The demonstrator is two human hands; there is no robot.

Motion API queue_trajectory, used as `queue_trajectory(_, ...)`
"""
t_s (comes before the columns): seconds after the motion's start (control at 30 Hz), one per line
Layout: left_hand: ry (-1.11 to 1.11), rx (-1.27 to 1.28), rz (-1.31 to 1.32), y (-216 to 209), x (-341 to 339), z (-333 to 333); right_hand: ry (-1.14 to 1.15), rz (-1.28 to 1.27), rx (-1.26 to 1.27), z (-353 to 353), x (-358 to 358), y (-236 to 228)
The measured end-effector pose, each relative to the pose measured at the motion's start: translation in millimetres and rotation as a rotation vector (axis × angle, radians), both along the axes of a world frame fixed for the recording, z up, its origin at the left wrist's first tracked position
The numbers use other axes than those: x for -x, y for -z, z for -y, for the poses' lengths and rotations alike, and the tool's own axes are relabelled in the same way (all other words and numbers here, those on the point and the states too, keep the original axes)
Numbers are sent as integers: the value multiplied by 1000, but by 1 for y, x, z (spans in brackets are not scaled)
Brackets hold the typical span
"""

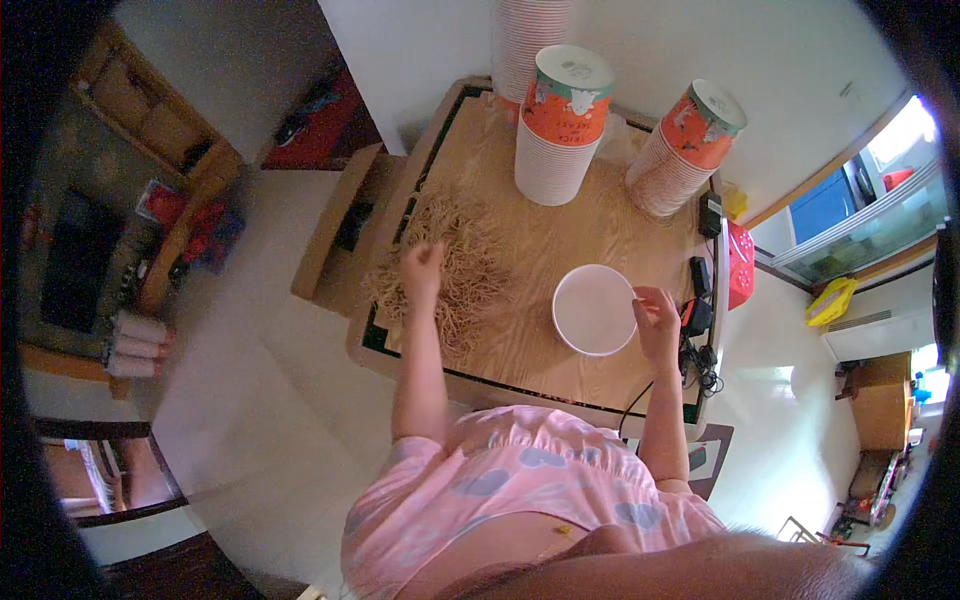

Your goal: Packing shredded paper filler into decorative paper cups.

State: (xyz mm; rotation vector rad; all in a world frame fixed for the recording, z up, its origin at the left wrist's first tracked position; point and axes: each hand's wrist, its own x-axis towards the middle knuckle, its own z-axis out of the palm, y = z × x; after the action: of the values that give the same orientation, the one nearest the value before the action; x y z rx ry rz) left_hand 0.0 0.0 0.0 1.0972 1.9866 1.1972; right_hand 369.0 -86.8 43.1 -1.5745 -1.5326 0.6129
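A loose, tangled heap of tan, string-like strands point(455, 285) covers the left part of the wooden table. Over its middle is my left hand point(424, 262), fingers curled together; whatever they may pinch is too small to make out. To the right stands a round white paper bucket point(592, 312), its open top facing up and its inside white. My right hand point(657, 312) grips the right side of its rim, with the thumb and fingers closed at the edge.
Nested paper buckets, orange and green on the outside, stand upside down in a tall stack point(565, 130) and a second stack point(690, 145) along the table's far side. Black adapters point(697, 318) and cables lie at the right edge. An open cardboard box point(345, 235) sits left of the table.
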Motion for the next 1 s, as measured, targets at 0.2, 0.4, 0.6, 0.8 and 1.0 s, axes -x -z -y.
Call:
queue_trajectory(0.2, 292, -451, 479, -145, 14, -4, -76, -79, -94, 9, 27, -25)
queue_trajectory(0.4, 457, -352, 371, -215, -14, 27, -207, -230, 6, 23, 57, -32)
queue_trajectory(0.6, 956, -154, 5, -106, -101, 87, -221, -1266, 648, 28, 106, -5)
queue_trajectory(0.8, 737, -116, 66, -50, -101, 123, -200, -1378, 703, 31, 99, 19)
queue_trajectory(1.0, 730, -138, -26, -25, -96, 128, -399, -1029, 454, 30, 90, 21)
